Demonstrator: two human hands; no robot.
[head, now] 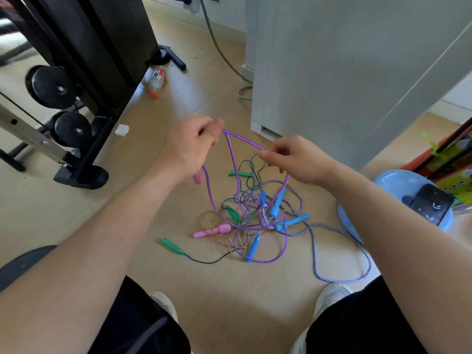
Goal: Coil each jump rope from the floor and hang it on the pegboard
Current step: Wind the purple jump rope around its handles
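A tangle of jump ropes point(258, 215) lies on the wooden floor between my feet and a grey cabinet. A purple rope point(242, 139) rises from the pile. My left hand point(190, 146) is shut on it, with one pink handle point(198, 178) hanging below my palm. My right hand point(291, 158) pinches the same purple rope further along, so a short span stretches between both hands. The other pink handle point(212, 230) lies on the floor. Blue handles point(293, 221), green handles point(171, 245) and a striped braided rope point(315, 251) stay in the pile. No pegboard is in view.
A black weight machine point(76, 72) stands at the left. The grey cabinet point(344, 72) is at the right, with a grey cable point(219, 49) beside it. A light blue basin point(398, 198) holding a phone sits at the right. A spray can point(157, 77) lies near the machine.
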